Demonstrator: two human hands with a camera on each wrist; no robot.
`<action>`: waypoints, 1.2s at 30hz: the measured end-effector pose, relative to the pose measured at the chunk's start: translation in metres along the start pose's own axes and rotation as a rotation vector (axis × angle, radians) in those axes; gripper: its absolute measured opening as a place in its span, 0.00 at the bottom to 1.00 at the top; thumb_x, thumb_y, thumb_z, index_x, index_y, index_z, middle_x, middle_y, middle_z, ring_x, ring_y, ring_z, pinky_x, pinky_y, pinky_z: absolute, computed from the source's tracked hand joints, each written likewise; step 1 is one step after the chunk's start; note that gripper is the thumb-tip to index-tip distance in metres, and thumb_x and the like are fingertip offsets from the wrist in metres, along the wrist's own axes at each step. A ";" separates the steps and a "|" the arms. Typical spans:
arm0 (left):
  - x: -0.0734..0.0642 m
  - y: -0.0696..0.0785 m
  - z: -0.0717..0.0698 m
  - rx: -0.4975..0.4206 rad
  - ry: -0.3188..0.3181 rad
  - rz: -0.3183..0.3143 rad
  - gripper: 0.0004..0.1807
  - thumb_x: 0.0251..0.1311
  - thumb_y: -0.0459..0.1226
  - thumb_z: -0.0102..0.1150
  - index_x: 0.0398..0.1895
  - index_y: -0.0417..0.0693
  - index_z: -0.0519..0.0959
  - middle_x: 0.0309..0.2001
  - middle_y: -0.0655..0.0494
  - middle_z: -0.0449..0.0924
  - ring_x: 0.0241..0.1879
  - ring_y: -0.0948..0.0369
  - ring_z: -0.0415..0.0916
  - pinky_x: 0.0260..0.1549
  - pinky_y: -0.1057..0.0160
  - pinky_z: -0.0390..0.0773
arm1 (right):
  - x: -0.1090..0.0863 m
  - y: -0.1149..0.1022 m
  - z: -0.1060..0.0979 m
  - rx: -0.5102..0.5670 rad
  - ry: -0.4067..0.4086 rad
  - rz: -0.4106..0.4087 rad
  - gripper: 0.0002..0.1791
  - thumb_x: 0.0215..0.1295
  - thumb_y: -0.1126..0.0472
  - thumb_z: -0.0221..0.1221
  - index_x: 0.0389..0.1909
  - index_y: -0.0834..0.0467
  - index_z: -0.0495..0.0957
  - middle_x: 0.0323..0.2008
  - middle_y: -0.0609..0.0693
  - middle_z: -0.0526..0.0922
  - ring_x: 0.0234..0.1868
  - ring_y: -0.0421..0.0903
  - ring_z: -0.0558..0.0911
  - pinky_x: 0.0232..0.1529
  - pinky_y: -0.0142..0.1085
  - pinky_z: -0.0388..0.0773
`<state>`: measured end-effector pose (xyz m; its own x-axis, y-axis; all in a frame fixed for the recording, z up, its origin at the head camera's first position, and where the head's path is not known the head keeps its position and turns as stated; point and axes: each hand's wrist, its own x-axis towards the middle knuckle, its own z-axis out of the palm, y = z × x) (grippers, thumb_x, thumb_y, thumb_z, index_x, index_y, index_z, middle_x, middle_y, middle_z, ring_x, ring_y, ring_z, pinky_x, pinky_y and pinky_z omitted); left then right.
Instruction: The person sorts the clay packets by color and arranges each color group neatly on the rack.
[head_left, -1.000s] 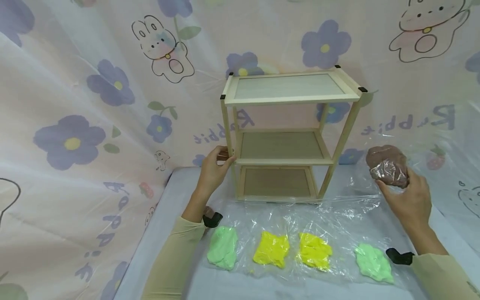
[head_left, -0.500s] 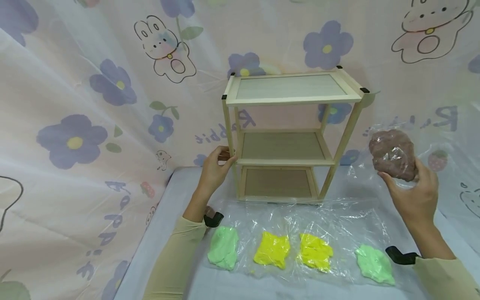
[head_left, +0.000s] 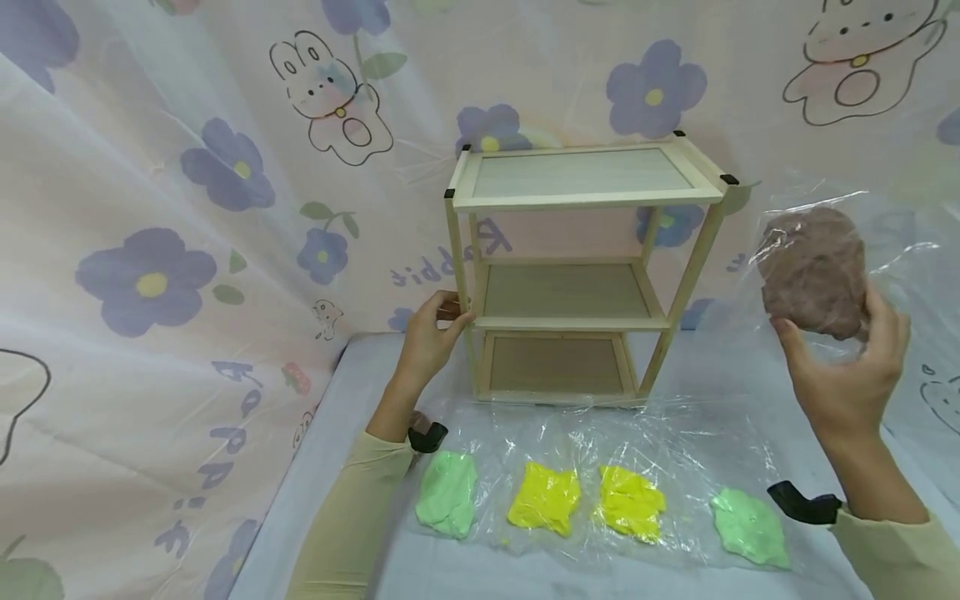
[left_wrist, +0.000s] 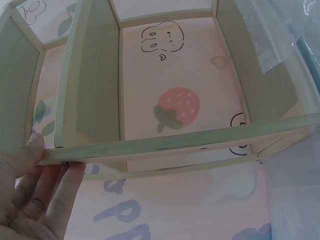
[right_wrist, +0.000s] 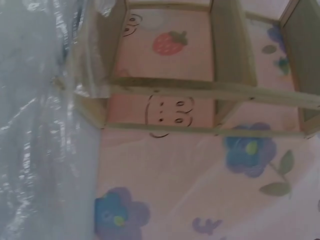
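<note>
A small wooden shelf rack (head_left: 570, 323) with three levels stands mid-table. My left hand (head_left: 427, 342) grips its left front post at the middle level. In the left wrist view the thumb of the left hand (left_wrist: 37, 192) lies on one side of the wooden post (left_wrist: 165, 145) and the fingers on the other. To the right of the rack, my right hand (head_left: 855, 375) holds up a flattened lump of brown modelling clay (head_left: 813, 271) wrapped in clear plastic, thumb and fingers at its lower edge. The right wrist view shows the rack (right_wrist: 190, 87) but not the hand.
In front of the rack, a clear plastic sheet (head_left: 540, 429) covers two yellow clay pieces (head_left: 543, 497) (head_left: 630, 504) and two light green ones (head_left: 446, 494) (head_left: 750, 527). A patterned curtain (head_left: 187, 333) hangs behind and left of the pale table (head_left: 352, 375).
My right hand has lifted the brown modelling clay up and to the right, its flat side now turned more toward the head camera. The left hand has stayed on the post.
</note>
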<state>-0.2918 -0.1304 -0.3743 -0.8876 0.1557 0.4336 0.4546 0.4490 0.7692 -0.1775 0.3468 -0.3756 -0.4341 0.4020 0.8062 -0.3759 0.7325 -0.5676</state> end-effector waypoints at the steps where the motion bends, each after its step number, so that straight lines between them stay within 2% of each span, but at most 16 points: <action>1: 0.000 0.000 0.000 -0.002 0.000 -0.001 0.16 0.74 0.38 0.69 0.59 0.42 0.81 0.50 0.45 0.87 0.54 0.47 0.83 0.53 0.49 0.89 | 0.002 -0.006 0.000 0.014 0.007 -0.010 0.46 0.62 0.44 0.76 0.79 0.47 0.68 0.66 0.29 0.69 0.66 0.28 0.64 0.63 0.24 0.61; 8: 0.000 0.001 0.001 -0.012 0.004 0.007 0.16 0.73 0.38 0.69 0.58 0.41 0.81 0.51 0.44 0.86 0.54 0.47 0.84 0.53 0.49 0.89 | 0.011 -0.058 -0.001 0.113 0.059 -0.064 0.45 0.61 0.42 0.76 0.76 0.54 0.73 0.63 0.30 0.72 0.65 0.31 0.66 0.62 0.25 0.62; 11: 0.001 0.001 0.001 -0.003 0.005 0.007 0.17 0.73 0.38 0.69 0.59 0.40 0.81 0.51 0.44 0.86 0.54 0.46 0.84 0.53 0.49 0.89 | 0.015 -0.071 0.002 0.150 0.091 -0.072 0.48 0.57 0.36 0.77 0.74 0.57 0.75 0.63 0.37 0.77 0.63 0.32 0.68 0.61 0.25 0.63; 14: 0.001 0.002 0.001 0.003 0.007 0.004 0.17 0.73 0.38 0.69 0.59 0.40 0.81 0.50 0.44 0.86 0.54 0.46 0.84 0.53 0.48 0.89 | 0.021 -0.079 0.007 0.174 0.108 -0.098 0.56 0.51 0.26 0.76 0.71 0.60 0.77 0.62 0.38 0.79 0.61 0.32 0.68 0.61 0.26 0.63; 16: 0.001 0.002 0.001 0.008 0.009 0.001 0.17 0.73 0.38 0.69 0.59 0.41 0.81 0.51 0.44 0.86 0.54 0.46 0.84 0.53 0.48 0.89 | 0.025 -0.084 0.010 0.195 0.109 -0.118 0.59 0.47 0.22 0.76 0.70 0.62 0.78 0.63 0.44 0.81 0.62 0.33 0.69 0.62 0.27 0.63; 17: 0.001 0.002 0.001 0.007 0.010 -0.002 0.16 0.73 0.38 0.69 0.58 0.41 0.81 0.51 0.44 0.86 0.54 0.46 0.83 0.53 0.48 0.89 | 0.026 -0.087 0.012 0.200 0.107 -0.128 0.61 0.46 0.21 0.75 0.70 0.62 0.78 0.62 0.42 0.81 0.61 0.33 0.70 0.63 0.28 0.63; 24: 0.000 0.003 0.002 0.004 0.014 -0.011 0.15 0.74 0.38 0.68 0.57 0.42 0.81 0.52 0.45 0.85 0.54 0.47 0.83 0.53 0.49 0.89 | 0.036 -0.102 0.028 0.239 0.049 -0.156 0.57 0.48 0.25 0.77 0.70 0.61 0.78 0.57 0.28 0.76 0.59 0.32 0.70 0.62 0.28 0.64; 31: 0.001 0.002 0.004 0.001 0.014 0.001 0.14 0.73 0.37 0.69 0.57 0.42 0.81 0.51 0.46 0.86 0.53 0.48 0.84 0.52 0.49 0.89 | 0.044 -0.109 0.051 0.263 -0.013 -0.199 0.55 0.52 0.25 0.75 0.71 0.60 0.78 0.59 0.31 0.76 0.59 0.32 0.70 0.64 0.31 0.64; 36: 0.001 0.001 0.003 -0.001 0.015 0.001 0.15 0.73 0.37 0.69 0.57 0.42 0.81 0.51 0.46 0.86 0.53 0.48 0.84 0.51 0.49 0.89 | 0.049 -0.126 0.066 0.281 -0.082 -0.232 0.58 0.54 0.22 0.72 0.73 0.63 0.75 0.60 0.34 0.75 0.61 0.32 0.69 0.66 0.32 0.65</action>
<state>-0.2920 -0.1272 -0.3746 -0.8859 0.1433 0.4413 0.4556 0.4477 0.7694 -0.2060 0.2379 -0.2753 -0.3704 0.1893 0.9094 -0.6775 0.6147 -0.4039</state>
